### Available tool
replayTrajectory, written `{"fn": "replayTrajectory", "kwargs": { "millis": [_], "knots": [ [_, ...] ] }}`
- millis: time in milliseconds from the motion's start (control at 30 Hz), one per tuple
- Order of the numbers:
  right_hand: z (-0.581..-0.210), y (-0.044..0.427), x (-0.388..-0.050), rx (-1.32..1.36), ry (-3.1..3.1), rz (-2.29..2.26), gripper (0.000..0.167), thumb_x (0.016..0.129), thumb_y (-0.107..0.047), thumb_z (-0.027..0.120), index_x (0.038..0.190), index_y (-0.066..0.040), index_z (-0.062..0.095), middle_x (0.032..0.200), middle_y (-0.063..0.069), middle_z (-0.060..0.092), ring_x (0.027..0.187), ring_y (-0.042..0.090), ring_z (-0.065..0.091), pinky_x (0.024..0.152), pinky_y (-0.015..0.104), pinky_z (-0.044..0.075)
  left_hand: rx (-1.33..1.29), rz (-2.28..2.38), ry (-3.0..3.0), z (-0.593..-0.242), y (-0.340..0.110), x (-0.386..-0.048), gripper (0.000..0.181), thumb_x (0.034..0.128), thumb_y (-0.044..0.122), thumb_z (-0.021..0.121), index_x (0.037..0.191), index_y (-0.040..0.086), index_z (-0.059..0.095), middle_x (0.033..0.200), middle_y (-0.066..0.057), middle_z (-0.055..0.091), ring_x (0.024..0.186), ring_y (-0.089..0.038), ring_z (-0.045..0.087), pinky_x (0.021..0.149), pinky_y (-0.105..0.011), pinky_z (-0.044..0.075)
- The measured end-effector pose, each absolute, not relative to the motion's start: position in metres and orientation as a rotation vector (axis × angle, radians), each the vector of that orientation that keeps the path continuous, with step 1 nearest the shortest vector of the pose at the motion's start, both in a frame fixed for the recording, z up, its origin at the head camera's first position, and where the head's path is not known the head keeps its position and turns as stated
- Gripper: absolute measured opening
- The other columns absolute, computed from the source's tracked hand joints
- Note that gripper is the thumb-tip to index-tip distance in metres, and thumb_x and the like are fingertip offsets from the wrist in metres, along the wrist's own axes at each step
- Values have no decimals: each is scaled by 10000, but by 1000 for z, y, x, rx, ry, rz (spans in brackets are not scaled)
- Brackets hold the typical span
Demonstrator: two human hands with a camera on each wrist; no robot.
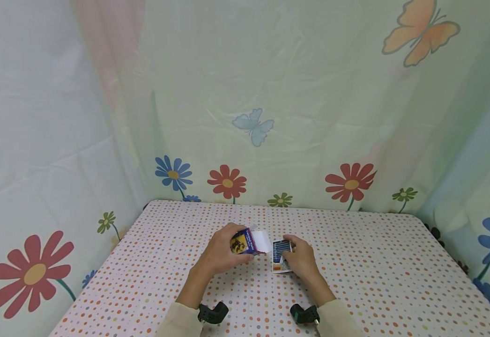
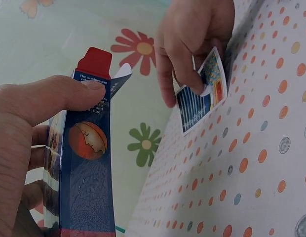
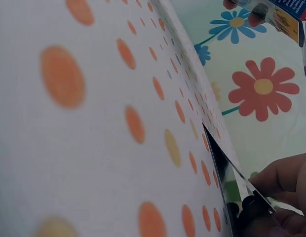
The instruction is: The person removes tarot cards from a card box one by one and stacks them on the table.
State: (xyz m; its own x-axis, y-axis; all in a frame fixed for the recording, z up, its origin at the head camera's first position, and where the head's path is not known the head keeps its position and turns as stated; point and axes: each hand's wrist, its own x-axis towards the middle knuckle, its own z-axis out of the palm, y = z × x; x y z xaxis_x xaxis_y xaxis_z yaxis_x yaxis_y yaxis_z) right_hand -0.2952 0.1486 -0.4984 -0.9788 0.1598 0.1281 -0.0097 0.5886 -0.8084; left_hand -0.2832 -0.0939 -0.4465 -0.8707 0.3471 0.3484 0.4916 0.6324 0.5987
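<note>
My left hand (image 1: pixel 221 250) grips a small dark-blue card box (image 1: pixel 245 241) between thumb and fingers. The end flap of the box stands open toward the right; in the left wrist view the box (image 2: pixel 86 182) shows a red flap and a round face picture. Just right of it, my right hand (image 1: pixel 303 256) pinches a picture card (image 1: pixel 278 264) with a white border. In the left wrist view the card (image 2: pixel 190 111) shows a row of upright blue shapes. Whether more cards lie under it cannot be told. The inside of the box is hidden.
A table with a dotted cloth (image 1: pixel 177 234) lies under both hands. Behind it and at the sides hang curtains (image 1: pixel 312 93) printed with flowers and butterflies. Each wrist wears a black camera, such as the left wrist camera (image 1: pixel 213 312).
</note>
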Motion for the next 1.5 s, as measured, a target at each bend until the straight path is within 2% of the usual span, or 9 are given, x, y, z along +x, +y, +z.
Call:
{"fn": "replayTrajectory", "kwargs": {
  "millis": [200,433,600,833,1333,1500],
  "knots": [
    [-498,150,-294,-106,-2662,1231,552,813,3,699,1358,-25,616,1147,221,651,983,324,583,801,448,475,-693,-1072,-2656,-447,-94,-283,727,767,397,869,1393,169,576,1309,-2,617,1081,-169,573,907,-367,542],
    [-500,152,-294,-122,-2706,1194,620,800,-22,708,1401,14,558,1119,195,618,961,312,540,787,442,450,-696,-1084,-2649,-448,-94,-283,726,763,384,874,1389,166,577,1299,-1,620,1082,-169,577,910,-367,542],
    [-501,153,-298,-129,-2745,1141,729,772,-28,726,1444,69,462,1158,220,581,1022,346,548,866,500,462,-698,-1074,-2650,-449,-94,-284,731,763,385,876,1392,166,574,1299,-1,620,1080,-165,577,910,-363,541],
    [-503,154,-299,-157,-2775,1085,785,787,-75,762,1478,64,417,1267,251,574,1136,398,563,948,558,456,-692,-1073,-2650,-449,-94,-284,724,765,383,873,1390,168,577,1303,-6,621,1097,-173,581,923,-371,542],
    [-504,157,-298,-130,-2751,1175,704,801,2,736,1451,52,469,1344,261,572,1301,453,490,1087,603,370,-700,-1080,-2640,-449,-94,-284,721,762,398,873,1381,169,582,1295,1,625,1093,-172,582,912,-366,547],
    [-502,155,-298,-115,-2738,1212,698,769,25,738,1430,34,512,1347,249,591,1299,457,496,1074,615,377,-699,-1083,-2640,-449,-94,-284,720,763,394,876,1382,170,583,1293,-1,624,1088,-171,583,911,-364,547]
  ]
}}
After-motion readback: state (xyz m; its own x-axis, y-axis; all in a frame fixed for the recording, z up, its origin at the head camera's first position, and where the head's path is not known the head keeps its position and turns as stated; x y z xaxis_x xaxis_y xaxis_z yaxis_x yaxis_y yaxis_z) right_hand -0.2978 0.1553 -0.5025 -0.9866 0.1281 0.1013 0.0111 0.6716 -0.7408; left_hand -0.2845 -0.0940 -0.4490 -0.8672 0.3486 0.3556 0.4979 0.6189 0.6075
